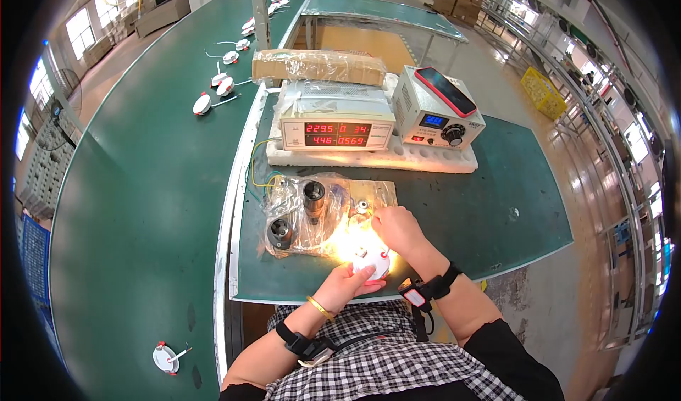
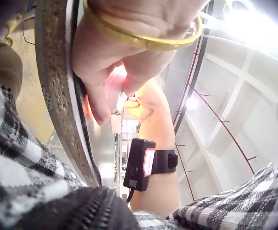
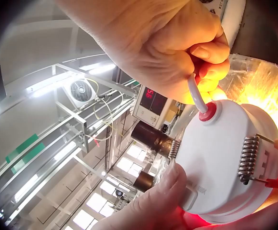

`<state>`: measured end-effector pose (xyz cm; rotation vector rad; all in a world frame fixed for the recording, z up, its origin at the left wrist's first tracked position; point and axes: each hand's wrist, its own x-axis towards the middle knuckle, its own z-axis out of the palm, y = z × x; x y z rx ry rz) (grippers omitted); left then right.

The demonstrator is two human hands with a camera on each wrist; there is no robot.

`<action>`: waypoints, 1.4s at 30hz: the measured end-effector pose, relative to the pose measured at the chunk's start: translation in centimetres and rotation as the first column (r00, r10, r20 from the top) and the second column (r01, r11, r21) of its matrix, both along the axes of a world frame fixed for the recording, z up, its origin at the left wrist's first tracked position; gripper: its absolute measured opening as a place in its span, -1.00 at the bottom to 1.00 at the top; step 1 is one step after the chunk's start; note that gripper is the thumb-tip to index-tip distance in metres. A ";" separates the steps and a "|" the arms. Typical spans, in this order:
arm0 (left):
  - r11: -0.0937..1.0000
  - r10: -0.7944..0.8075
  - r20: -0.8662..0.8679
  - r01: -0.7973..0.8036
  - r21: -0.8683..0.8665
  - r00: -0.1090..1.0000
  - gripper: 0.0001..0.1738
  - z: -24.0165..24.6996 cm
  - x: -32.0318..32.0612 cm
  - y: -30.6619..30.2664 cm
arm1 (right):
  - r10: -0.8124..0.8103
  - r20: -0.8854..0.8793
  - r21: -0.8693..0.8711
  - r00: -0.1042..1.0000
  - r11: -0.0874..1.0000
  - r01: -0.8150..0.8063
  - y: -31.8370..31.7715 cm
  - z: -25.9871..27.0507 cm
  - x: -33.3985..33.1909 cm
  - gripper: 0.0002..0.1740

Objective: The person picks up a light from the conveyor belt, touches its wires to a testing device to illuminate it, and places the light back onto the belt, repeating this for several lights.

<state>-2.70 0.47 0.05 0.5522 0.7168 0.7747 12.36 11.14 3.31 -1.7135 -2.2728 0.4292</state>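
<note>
A round white lamp (image 1: 374, 265) with spring clips glows brightly near the table's front edge. My left hand (image 1: 344, 286) grips its rim, and the thumb lies on the white back (image 3: 220, 158) in the right wrist view. My right hand (image 1: 399, 229) is just beyond the lamp, its fingers curled round the white cable (image 3: 195, 91) that comes out of a red grommet (image 3: 207, 112). The cable's far end is hidden in the fingers. Beside the lamp lies a plastic-wrapped board (image 1: 298, 241) with two black sockets, one of them (image 1: 313, 194) upright, and a small metal fitting (image 1: 362, 207).
A meter with red digits (image 1: 337, 136) and a power unit (image 1: 436, 110) with a red-edged phone (image 1: 445, 91) stand on white foam (image 1: 369, 160) behind the board. A long wrapped box (image 1: 319, 68) lies on the meter. More lamps, one near the front (image 1: 166, 358), rest on the green belt (image 1: 142, 224) at left.
</note>
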 end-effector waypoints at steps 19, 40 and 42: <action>1.000 -0.003 0.114 0.004 -0.013 0.993 -0.39 0.5 -0.4 0.3 | -0.002 -0.002 -0.069 1.000 0.998 0.002 0.0 0.5 -0.1 -0.73; 0.968 0.160 0.253 -0.202 0.148 0.954 -0.48 5.6 -3.0 -0.8 | 0.087 -0.824 -0.173 0.560 0.902 -0.395 -6.9 5.3 0.3 -0.13; 0.930 0.250 0.205 -0.294 0.221 0.946 -0.45 6.8 -2.6 -1.2 | 0.170 -0.810 -0.089 0.561 0.911 -0.403 -8.0 5.1 -0.9 -0.11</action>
